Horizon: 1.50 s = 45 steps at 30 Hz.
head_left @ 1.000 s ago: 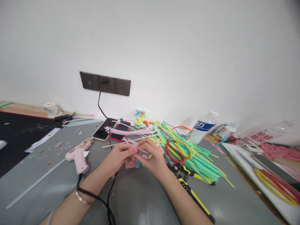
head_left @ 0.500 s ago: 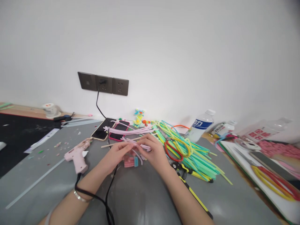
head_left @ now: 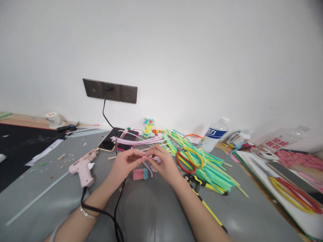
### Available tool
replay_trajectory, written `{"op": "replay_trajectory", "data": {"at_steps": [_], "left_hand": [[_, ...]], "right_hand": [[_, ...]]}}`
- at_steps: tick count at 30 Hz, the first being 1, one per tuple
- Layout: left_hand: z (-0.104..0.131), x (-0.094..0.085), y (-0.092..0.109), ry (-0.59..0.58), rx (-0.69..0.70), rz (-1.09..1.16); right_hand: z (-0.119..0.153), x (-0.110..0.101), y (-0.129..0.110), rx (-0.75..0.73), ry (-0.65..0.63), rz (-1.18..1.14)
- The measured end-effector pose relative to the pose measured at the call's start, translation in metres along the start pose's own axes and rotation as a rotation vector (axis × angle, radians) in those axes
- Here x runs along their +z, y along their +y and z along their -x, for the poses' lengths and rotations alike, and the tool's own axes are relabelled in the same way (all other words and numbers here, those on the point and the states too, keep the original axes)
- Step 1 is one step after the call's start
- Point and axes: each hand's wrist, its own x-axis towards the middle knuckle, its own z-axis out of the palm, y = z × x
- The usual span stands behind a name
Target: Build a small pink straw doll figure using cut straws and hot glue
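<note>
1. Left hand (head_left: 126, 164): located over the middle of the worktop (head_left: 156, 215), between its left and right edges. The thumb and fingertips were pressed together on a small lilac strip (head_left: 144, 157).
2. Right hand (head_left: 164, 164): positioned opposite, its fingertips meeting those of the left hand. Thumb and fingers pinched the same strip; the part behind the fingers was hidden.
3. Pink-and-blue bundle (head_left: 140, 174): lay on the worktop just below the hands, on the side toward the near edge.
4. Glue gun (head_left: 83, 168): lay on its side toward the left edge, with its black cable (head_left: 101, 210) crossing the left forearm.
5. Two phones (head_left: 108, 141): lay near the back edge, partly covered by lilac stems (head_left: 141, 141).
6. Green and yellow stems (head_left: 214, 174): were heaped toward the right edge, with red-handled scissors (head_left: 185, 163) among them.
7. Bottle (head_left: 214, 134): stood near the back right corner.
</note>
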Motion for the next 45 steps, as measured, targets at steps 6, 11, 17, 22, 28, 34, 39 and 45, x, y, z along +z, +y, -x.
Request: {"op": "replay_trajectory", "data": {"at_steps": [6,11,17,22,28,34,39,45], "left_hand": [[0.001,0.002,0.002,0.05,0.024,0.047],[0.001,0.002,0.003,0.048,0.029,0.078],[0.0,-0.003,0.0,0.054,0.017,-0.012],[0.0,-0.004,0.002,0.049,0.058,-0.081],[0.002,-0.004,0.004,0.028,0.111,-0.157],[0.004,-0.005,0.006,0.039,0.151,-0.203],[0.0,-0.005,0.001,0.035,0.155,-0.147],[-0.003,-0.007,-0.009,0.026,0.139,-0.107]], "right_hand": [[0.0,0.004,-0.003,-0.001,0.051,-0.056],[0.0,0.008,-0.001,0.017,0.128,-0.086],[-0.003,0.0,-0.001,0.032,0.058,-0.13],[0.0,-0.001,0.014,0.167,-0.062,0.098],[0.007,0.009,0.018,0.259,-0.243,0.341],[0.01,0.017,0.011,0.383,-0.278,0.421],[0.009,0.007,0.016,0.431,-0.234,0.272],[0.002,-0.027,0.022,0.628,-0.234,-0.358]]}}
